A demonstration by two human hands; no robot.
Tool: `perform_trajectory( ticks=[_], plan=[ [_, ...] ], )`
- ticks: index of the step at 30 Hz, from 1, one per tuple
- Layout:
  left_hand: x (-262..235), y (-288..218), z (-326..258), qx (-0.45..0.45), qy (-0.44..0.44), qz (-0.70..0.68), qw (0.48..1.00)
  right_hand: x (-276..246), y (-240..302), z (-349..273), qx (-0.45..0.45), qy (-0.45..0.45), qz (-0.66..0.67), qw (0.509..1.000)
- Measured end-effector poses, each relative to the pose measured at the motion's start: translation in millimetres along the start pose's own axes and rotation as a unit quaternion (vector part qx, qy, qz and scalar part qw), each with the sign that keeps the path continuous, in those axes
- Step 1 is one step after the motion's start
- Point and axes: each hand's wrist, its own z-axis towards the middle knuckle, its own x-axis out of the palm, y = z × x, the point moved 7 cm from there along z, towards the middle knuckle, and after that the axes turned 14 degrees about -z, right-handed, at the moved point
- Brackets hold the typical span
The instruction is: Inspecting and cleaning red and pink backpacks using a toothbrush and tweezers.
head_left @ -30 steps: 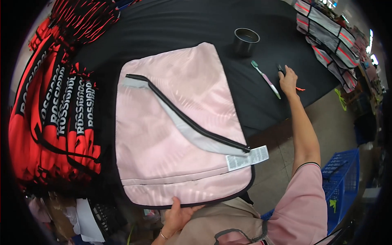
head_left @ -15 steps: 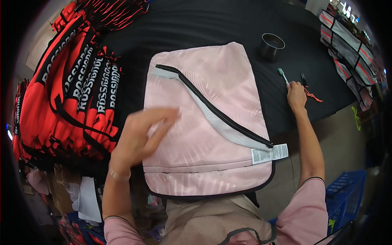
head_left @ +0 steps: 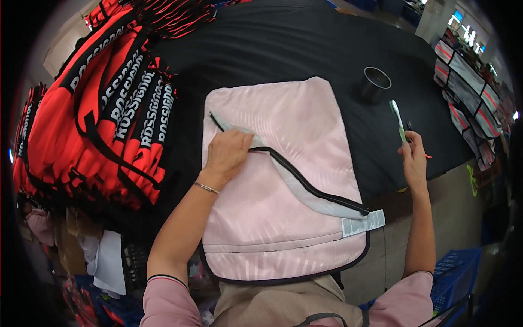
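A pink fabric piece (head_left: 294, 234) with dark edging lies flat in front of me, its faint leaf pattern showing. Across it runs a black zipper (head_left: 305, 184) on a slant, with a pale grey strip (head_left: 297, 197) along its lower side. My left hand (head_left: 227, 153) is closed on the zipper near its upper left end; the fingertips are partly hidden. At the lower right end hangs a white care label (head_left: 362, 223). My right hand (head_left: 414, 159) grips a toothbrush (head_left: 397, 115) by its handle, bristle end up, off to the right of the fabric.
Red and black bags (head_left: 81, 136) are stacked at the left. A dark metal cup (head_left: 376, 85) stands on the black-covered table (head_left: 272, 43). A small dark tool with orange cord (head_left: 428, 157) lies partly behind my right hand. Blue crates (head_left: 456, 275) stand low at right.
My left hand has moved up and right onto the zipper and closed on it. My right hand has lifted the toothbrush off the table. The view has shifted slightly.
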Motion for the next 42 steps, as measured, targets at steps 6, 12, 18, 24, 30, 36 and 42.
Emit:
perform_trajectory(
  ticks=[6,12,18,24,30,36,42],
  plan=[
    [-39.1,19.4,-0.3,-0.091,-0.064,0.232,0.966,-17.1,40.3,85.7,-0.087,-0.05,-0.043,0.994],
    [-22.5,56.7,-17.1,-0.142,-0.051,0.116,0.982,-8.9,39.0,162.8,-0.061,-0.05,-0.358,0.931],
    [-19.0,53.1,-13.9,-0.116,-0.059,0.113,0.985,53.1,44.6,199.2,-0.1,0.062,-0.469,0.875],
    [-18.3,80.1,-18.5,-0.142,-0.093,0.085,0.982,76.6,48.5,200.7,-0.104,0.089,-0.49,0.861],
    [-37.2,101.5,-36.6,-0.291,-0.267,-0.097,0.914,44.0,59.8,186.5,-0.129,0.022,-0.465,0.875],
    [-25.4,153.0,-61.0,-0.369,-0.219,-0.258,0.866,45.4,56.4,162.7,-0.122,0.015,-0.421,0.899],
    [-25.3,132.9,-67.2,-0.337,-0.188,-0.37,0.845,52.2,34.9,147.9,-0.083,0.043,-0.419,0.903]
  ],
)
